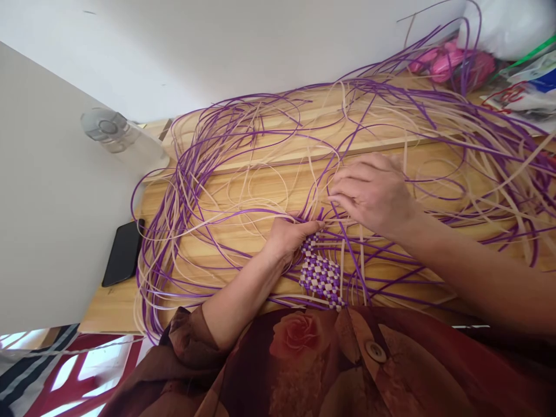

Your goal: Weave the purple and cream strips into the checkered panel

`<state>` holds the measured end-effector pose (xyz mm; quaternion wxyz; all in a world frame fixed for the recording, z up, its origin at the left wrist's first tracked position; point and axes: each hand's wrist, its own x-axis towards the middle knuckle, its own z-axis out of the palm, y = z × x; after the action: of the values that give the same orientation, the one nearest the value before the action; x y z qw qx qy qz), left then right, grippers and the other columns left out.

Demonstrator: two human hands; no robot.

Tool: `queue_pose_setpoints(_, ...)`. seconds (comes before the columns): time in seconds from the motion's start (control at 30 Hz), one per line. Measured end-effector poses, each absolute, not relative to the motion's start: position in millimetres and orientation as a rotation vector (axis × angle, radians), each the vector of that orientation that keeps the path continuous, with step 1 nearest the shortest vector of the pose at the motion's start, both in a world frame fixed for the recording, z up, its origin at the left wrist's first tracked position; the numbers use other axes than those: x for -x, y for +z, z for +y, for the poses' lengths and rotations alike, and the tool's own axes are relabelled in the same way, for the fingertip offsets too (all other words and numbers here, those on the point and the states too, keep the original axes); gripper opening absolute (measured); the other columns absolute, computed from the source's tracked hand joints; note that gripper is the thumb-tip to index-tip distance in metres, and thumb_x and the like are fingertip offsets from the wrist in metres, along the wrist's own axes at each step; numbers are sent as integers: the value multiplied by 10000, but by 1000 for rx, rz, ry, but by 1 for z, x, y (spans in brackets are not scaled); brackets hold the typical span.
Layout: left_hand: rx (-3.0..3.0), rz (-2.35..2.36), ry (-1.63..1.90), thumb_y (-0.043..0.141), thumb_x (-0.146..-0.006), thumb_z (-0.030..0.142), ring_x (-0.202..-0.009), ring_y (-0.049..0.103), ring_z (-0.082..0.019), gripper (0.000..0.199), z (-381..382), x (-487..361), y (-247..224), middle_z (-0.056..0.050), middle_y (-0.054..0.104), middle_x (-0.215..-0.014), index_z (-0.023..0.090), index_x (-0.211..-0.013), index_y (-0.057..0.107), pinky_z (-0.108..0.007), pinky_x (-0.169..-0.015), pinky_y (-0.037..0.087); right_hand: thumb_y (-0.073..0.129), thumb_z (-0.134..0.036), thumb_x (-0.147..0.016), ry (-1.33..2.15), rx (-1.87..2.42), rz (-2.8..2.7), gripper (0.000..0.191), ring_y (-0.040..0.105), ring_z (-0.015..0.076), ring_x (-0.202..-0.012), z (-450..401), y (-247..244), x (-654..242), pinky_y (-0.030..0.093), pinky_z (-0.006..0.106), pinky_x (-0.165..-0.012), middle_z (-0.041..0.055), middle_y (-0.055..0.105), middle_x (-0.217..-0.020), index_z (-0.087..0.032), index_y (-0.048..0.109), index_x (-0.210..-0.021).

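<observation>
A small woven piece (320,277) in a purple and cream check lies at the table's front edge, close to my body. My left hand (289,238) is closed on its upper end, with the thumb pressed along the top of the weave. Just right of it and higher, my right hand (376,197) has its fingers curled into a pinch. A purple strand (347,243) runs from those fingertips down across the other strands. Many long purple and cream strands fan out from the weave to both sides. The left fingers are partly hidden beneath the piece.
Loose strands (167,249) loop widely over the wooden table (113,310) and pile up at the right. A black phone (123,252) lies at the left edge, with a clear bottle (125,139) behind it. Pink bundles (452,62) and plastic bags (510,26) fill the far right corner.
</observation>
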<state>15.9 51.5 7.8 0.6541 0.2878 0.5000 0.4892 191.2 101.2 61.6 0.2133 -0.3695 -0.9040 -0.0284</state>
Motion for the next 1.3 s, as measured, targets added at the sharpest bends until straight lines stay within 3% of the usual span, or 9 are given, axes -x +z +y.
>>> queue_pose_setpoints(0.13,-597,1115,1122,906,-451,231,-662,678,-202,382,52,-14,8,-104,748,-774,95,-773,752,-344,-723,553,524,-333,-948,-7,1029,-2665,285,612,229,-837,88,55,-205,415,377,-834,82,714,-869,-182,726,-815)
queue_pose_setpoints(0.27,-598,1124,1102,896,-470,243,-639,671,-196,354,52,-13,6,-103,742,-750,97,-753,741,-333,-689,547,494,-276,-950,261,1127,-2672,266,633,230,-806,70,51,-214,438,358,-768,82,711,-821,-166,719,-860)
queue_pose_setpoints(0.47,-657,1109,1162,882,-498,248,-624,653,-182,323,49,-15,8,-80,742,-758,109,-754,743,-298,-618,520,560,-270,-910,993,837,-2359,132,656,194,-986,54,71,-197,478,303,-864,67,709,-1051,-190,659,-877)
queue_pose_setpoints(0.6,-631,1123,1153,902,-463,264,-629,655,-190,370,47,-16,13,-87,735,-732,94,-749,741,-315,-648,529,609,-302,-863,1279,1114,-1978,126,656,152,-695,67,56,-186,487,250,-633,27,697,-765,-179,625,-880)
queue_pose_setpoints(0.9,-682,1066,1136,888,-507,265,-695,670,-185,353,49,-13,2,-91,745,-798,99,-788,752,-316,-730,532,601,-259,-837,1119,1460,-2117,126,626,129,-561,83,55,-177,417,234,-563,-20,711,-669,-198,579,-945)
queue_pose_setpoints(1.1,-734,1039,1134,868,-539,260,-693,663,-185,340,50,-12,-2,-59,740,-793,130,-832,756,-327,-747,527,582,-209,-851,639,1359,-2453,168,647,171,-730,78,68,-171,395,271,-659,25,732,-822,-187,638,-1008)
queue_pose_setpoints(1.3,-786,1031,1144,838,-565,284,-675,643,-172,269,49,-12,0,-35,729,-760,144,-772,738,-294,-697,505,480,-181,-889,141,1274,-2553,178,604,217,-823,70,64,-157,398,319,-718,110,660,-876,-146,640,-821)
